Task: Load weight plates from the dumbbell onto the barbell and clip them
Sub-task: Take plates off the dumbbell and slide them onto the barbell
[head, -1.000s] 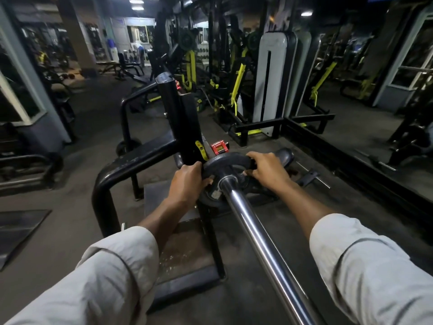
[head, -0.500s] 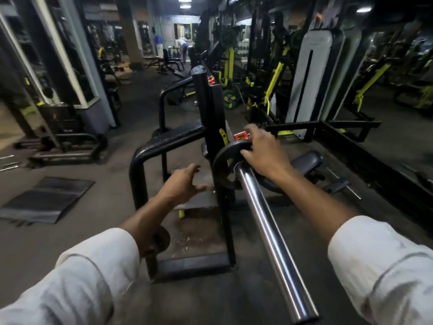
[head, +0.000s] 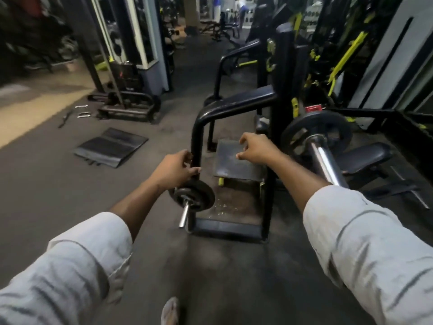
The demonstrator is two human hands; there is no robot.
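Note:
A small dumbbell (head: 184, 215) with black weight plates (head: 194, 195) and a chrome end leans at the foot of a black rack (head: 198, 127). My left hand (head: 174, 170) hovers just above those plates, beside the rack's upright tube, fingers loosely curled and holding nothing that I can see. My right hand (head: 255, 150) hangs in the air over the rack's step plate (head: 236, 160), loosely curled and empty. To the right, the chrome barbell sleeve (head: 324, 160) carries one black plate (head: 316, 134). A red clip (head: 312, 109) sits just behind that plate.
A padded bench (head: 365, 158) lies right of the barbell. A black floor mat (head: 112, 147) and loose handles (head: 80, 112) lie on the floor at the left. Machines and yellow-trimmed frames (head: 346, 55) stand behind. My foot (head: 169, 310) shows at the bottom.
Both hands have let go of the plate on the barbell. They moved left and down, the left hand reaching the dumbbell's plates. The view turned left and downward.

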